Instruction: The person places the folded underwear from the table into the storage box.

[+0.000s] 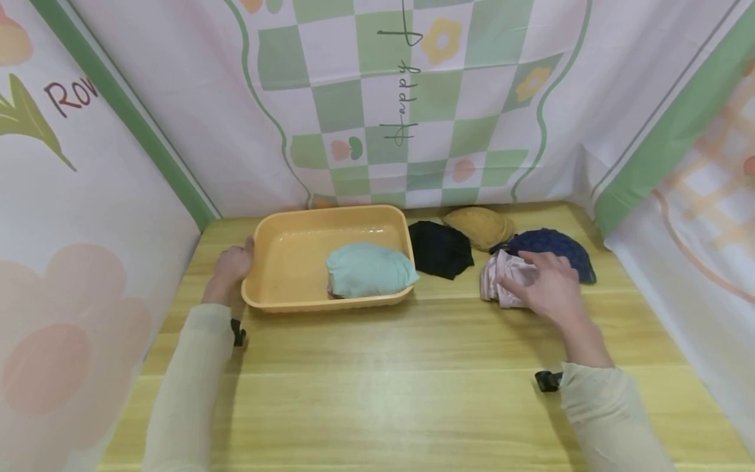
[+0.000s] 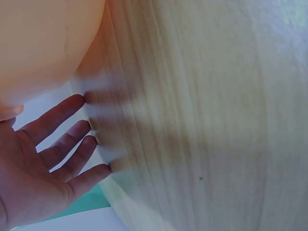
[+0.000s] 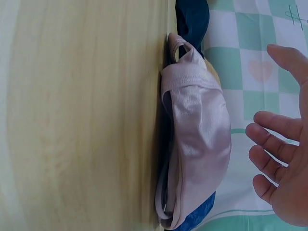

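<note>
At the left end of a yellow plastic basin (image 1: 289,303), my left hand (image 1: 232,265) has its thumb by the rim. The left wrist view shows that hand's fingers (image 2: 55,120) straight and spread, tips at the table beside the basin wall (image 2: 43,43). A folded mint bra (image 1: 368,270) lies in the basin's right half, one end over the rim. My right hand (image 1: 551,285) hovers by a folded pink satin bra (image 3: 199,125), fingers loosely bent and apart from it. The pink bra's straps and band show in the right wrist view.
A black folded garment (image 1: 439,249) lies against the basin's right side. Behind it sits a mustard moulded cup (image 1: 479,226), and a navy patterned bra (image 1: 554,246) lies to the right. Printed cloth walls (image 1: 389,98) enclose the wooden table (image 1: 377,393) at the back and sides.
</note>
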### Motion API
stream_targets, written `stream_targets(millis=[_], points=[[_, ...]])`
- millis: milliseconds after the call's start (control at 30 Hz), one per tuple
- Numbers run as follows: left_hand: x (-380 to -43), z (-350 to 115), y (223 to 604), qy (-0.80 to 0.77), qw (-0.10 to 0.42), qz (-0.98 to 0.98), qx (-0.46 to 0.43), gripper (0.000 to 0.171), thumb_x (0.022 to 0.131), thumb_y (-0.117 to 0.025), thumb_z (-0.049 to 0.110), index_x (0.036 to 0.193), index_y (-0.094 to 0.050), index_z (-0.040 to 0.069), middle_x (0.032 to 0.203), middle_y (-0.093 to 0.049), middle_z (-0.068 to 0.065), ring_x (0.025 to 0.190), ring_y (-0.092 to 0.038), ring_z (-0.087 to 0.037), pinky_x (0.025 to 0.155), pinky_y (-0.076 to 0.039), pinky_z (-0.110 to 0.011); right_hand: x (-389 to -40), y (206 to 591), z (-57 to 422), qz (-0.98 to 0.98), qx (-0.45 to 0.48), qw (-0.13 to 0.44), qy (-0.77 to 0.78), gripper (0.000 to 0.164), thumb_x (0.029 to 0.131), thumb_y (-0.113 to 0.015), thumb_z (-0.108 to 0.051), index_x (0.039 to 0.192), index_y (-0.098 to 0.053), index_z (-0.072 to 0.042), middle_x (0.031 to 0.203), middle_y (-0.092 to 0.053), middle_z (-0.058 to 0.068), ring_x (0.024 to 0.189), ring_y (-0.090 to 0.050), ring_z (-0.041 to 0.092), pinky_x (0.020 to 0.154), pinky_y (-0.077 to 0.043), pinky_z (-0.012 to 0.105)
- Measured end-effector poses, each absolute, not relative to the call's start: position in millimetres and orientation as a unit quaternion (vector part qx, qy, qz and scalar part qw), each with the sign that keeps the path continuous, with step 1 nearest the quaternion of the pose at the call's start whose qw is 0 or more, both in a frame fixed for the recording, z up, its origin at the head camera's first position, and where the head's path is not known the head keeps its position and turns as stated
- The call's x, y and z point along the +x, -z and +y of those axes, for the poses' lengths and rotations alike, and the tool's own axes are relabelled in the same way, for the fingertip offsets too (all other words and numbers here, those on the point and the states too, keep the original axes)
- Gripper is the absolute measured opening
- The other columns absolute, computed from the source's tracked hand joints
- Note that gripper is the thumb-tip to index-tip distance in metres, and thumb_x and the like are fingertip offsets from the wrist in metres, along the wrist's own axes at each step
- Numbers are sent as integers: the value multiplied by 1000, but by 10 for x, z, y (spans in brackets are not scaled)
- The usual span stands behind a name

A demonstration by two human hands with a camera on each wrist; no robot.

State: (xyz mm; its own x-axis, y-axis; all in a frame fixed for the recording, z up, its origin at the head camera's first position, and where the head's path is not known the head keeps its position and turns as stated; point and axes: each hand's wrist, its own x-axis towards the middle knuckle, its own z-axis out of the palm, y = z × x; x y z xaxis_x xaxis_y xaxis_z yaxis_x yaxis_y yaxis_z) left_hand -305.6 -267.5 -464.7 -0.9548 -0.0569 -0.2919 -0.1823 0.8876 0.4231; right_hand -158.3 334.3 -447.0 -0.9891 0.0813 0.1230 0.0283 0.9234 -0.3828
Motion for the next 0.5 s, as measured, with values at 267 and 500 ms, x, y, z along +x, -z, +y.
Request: stream_targets(millis=[267, 500], points=[[-3060, -2692, 4639, -227, 134, 963, -58, 97, 100, 6, 59, 140, -43, -14, 143, -43, -40, 133, -42, -55, 116, -32, -60, -1562, 4451, 3380, -964, -38, 51, -259, 84, 89, -64, -62, 149, -43, -7, 148, -43, 27, 138, -28, 56, 108, -24, 72], [-3059, -2692, 4647, -223, 129, 965, -52, 96, 100, 6, 58, 139, -44, -15, 142, -44, -40, 133, -42, -55, 116, -32, -60, -1559, 4471, 3413, -955, -49, 38, -292, 85, 91, -58, -65, 152, -40, -10, 149, -44, 25, 139, -29, 54, 106, -27, 71]])
